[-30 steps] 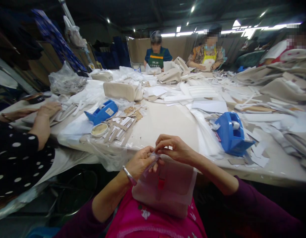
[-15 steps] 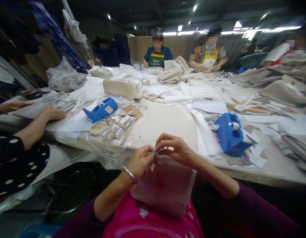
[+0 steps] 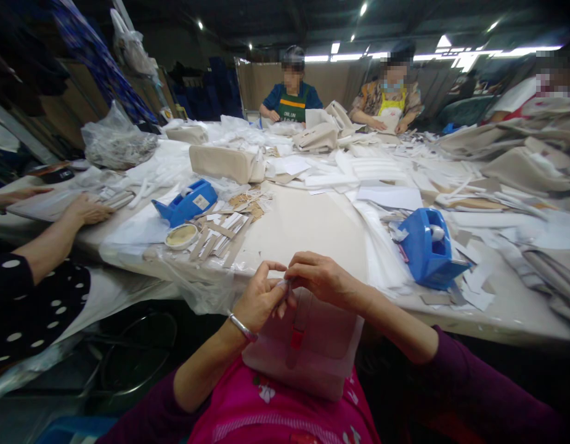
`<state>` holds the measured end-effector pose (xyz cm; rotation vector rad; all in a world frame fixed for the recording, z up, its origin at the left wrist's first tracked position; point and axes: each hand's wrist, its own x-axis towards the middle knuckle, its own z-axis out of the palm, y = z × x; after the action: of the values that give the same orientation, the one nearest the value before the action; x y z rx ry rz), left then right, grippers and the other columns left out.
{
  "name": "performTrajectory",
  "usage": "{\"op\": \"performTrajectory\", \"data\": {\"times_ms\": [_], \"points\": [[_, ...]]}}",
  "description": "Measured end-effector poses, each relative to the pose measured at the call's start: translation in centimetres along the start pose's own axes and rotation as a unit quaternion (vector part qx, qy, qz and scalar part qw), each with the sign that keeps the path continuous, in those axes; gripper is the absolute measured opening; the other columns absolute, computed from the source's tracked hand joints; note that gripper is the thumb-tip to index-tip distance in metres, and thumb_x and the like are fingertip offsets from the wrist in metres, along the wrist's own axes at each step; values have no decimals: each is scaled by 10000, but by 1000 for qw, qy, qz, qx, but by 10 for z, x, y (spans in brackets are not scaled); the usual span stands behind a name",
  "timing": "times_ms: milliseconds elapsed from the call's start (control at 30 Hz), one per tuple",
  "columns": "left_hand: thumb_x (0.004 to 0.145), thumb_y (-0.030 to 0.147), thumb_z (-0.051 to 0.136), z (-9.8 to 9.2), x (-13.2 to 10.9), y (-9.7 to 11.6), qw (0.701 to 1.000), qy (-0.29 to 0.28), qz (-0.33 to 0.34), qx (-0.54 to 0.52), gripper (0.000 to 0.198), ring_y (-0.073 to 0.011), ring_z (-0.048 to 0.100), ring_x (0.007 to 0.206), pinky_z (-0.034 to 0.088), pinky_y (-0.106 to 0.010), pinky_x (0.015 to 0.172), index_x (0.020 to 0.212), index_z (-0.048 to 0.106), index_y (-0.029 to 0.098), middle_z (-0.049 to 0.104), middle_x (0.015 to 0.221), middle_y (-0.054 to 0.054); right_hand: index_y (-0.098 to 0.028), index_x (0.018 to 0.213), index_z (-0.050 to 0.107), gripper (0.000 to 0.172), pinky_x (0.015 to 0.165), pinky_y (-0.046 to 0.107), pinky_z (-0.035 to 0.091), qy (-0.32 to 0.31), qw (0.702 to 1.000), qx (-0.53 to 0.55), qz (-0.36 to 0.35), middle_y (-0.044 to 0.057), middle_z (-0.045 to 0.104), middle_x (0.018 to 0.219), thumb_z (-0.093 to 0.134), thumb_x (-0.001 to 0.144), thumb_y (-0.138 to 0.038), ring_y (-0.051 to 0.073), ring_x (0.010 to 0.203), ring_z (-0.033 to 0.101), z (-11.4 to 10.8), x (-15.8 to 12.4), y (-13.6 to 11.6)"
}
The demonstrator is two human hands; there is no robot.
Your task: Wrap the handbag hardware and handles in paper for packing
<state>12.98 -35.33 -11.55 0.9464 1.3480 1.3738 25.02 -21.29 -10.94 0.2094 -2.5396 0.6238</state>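
Observation:
A beige handbag with a red-marked clasp rests on my lap against the pink apron. Above its top edge my two hands meet. My left hand, a silver bangle at its wrist, is closed with thumb and fingers pinched together. My right hand pinches at the same spot, fingertips touching those of the left. Whatever lies between the fingertips is too small and hidden to make out.
On the table stand two blue tape dispensers, one left, one right. Near the left one are a round tin and card strips. A co-worker's hand is at far left; other people sit opposite.
My fingers have shifted slightly: the left index has lifted and the right fingers have drawn together. The co-worker's hands at left have moved a little further left.

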Motion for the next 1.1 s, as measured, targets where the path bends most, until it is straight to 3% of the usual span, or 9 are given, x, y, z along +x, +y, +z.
{"op": "performTrajectory", "data": {"times_ms": [133,233,400,667,867,1100], "points": [[804,409,582,0,-1,-2,1000,12,-4,8,320,-59,455,376,266,-154,366,930,379,195,606,590,41,-163,1018,557,147,718,273,399,-41,996,-68,-27,45,542,829,463,905,-174,146,773,488,-2,2,-5],[788,416,600,1,-2,-2,1000,23,-9,12,310,-49,441,384,259,-161,383,873,413,183,599,596,36,-156,982,534,118,731,288,383,-51,993,-104,-36,53,527,860,440,915,-181,158,789,461,-1,1,-6],[803,409,582,0,-2,0,999,18,-9,29,274,-42,422,392,257,-166,396,842,464,164,596,595,22,-170,835,505,119,710,286,363,-35,992,-119,-25,37,504,813,441,921,-223,157,750,437,2,-2,1],[749,440,637,-1,-3,2,999,9,-42,-19,325,-39,414,381,236,-149,361,833,486,164,571,578,33,-171,855,544,127,727,290,364,13,995,-96,-18,52,554,819,435,916,-194,151,770,486,-1,-9,2],[732,430,655,2,-3,1,998,18,-38,-43,325,-37,419,376,244,-147,365,801,485,162,572,565,34,-178,924,572,172,737,310,372,4,984,-159,-77,60,577,845,402,918,-162,159,795,501,-5,-11,-1],[750,402,643,6,-4,-2,995,27,-58,-70,305,-27,377,358,217,-137,345,840,475,164,550,557,48,-163,877,565,173,750,337,386,-12,971,-204,-121,67,580,814,396,912,-153,167,772,491,-2,-13,0]]}}
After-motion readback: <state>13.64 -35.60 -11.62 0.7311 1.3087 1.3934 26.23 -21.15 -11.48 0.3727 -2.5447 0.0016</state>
